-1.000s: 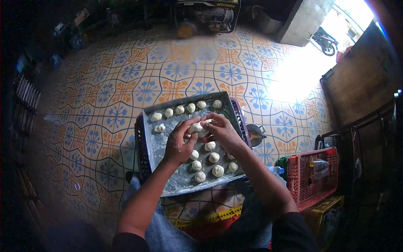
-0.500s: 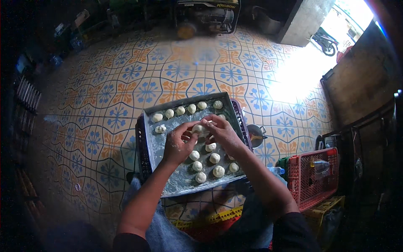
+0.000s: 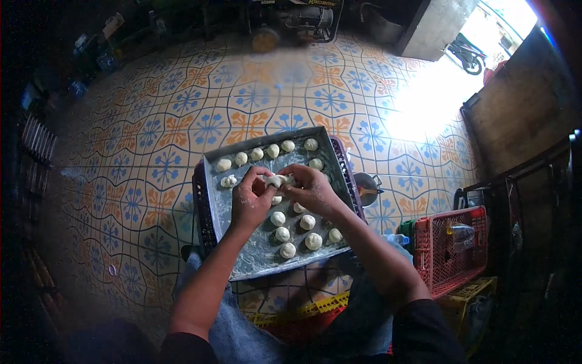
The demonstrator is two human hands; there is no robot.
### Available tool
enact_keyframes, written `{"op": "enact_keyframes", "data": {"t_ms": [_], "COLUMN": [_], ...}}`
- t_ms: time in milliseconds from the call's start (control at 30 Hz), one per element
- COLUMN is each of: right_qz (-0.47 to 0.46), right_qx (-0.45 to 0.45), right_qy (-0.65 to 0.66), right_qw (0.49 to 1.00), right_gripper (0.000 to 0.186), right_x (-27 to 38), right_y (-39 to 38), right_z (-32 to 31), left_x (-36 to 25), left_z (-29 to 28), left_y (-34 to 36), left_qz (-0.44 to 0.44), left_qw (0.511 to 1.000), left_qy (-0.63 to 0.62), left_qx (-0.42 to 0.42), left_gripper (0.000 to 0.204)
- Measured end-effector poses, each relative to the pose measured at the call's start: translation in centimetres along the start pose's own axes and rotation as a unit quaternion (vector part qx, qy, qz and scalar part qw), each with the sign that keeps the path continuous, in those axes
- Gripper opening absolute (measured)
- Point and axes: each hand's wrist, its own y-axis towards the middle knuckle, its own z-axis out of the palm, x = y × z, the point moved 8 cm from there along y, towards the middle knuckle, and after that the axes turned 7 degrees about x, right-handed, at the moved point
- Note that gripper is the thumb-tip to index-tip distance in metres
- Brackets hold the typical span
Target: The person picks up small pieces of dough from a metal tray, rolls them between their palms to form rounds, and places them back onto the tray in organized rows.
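Note:
Both my hands pinch one piece of white dough [image 3: 277,180] above a floured metal tray [image 3: 245,266]. My left hand [image 3: 251,197] grips the dough's left side between thumb and fingers. From the other side, my right hand [image 3: 310,189] holds it the same way, fingers curled over its top. White flour dusts the skin of both hands. Several round dough balls lie in the tray: a row along the far edge, with one dough ball [image 3: 224,164] at the far left, and more to the right, such as this dough ball [image 3: 313,241]. A lumpier dough piece [image 3: 228,181] sits near the left wall.
A purple crate [image 3: 205,212] supports the tray. Right of it stands a metal pot [image 3: 366,187] with a utensil inside. A red crate [image 3: 451,249] holding a plastic bottle [image 3: 462,235] is farther right, above a yellow crate [image 3: 464,303]. A generator [image 3: 297,24] stands at the back on patterned tiles.
The dough between my hands has gone from a rounded lump to a stretched, folded shape. My fingertips have drawn closer around it. The whole view has shifted slightly.

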Motion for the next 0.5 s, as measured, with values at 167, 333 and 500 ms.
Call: {"op": "enact_keyframes", "data": {"t_ms": [167, 333, 500], "right_qz": [-0.098, -0.057, -0.125], "right_qx": [-0.065, -0.182, -0.167], "right_qy": [-0.106, -0.185, -0.18], "right_qw": [0.987, 0.964, 0.961], "right_gripper": [0.027, 0.026, 0.027], "right_x": [1.7, 2.6, 3.2], "right_y": [-0.1, -1.2, -1.3], "right_z": [-1.1, -2.6, -1.3], "left_x": [0.1, -1.9, 0.0], "left_z": [0.9, 1.7, 1.6], "left_y": [0.4, -0.2, 0.1], "left_qz": [-0.001, 0.023, -0.013], "left_qw": [0.997, 0.982, 0.992], "left_qy": [-0.055, -0.168, -0.108], "left_qx": [0.05, 0.085, 0.065], "left_gripper": [0.024, 0.024, 0.024]}}
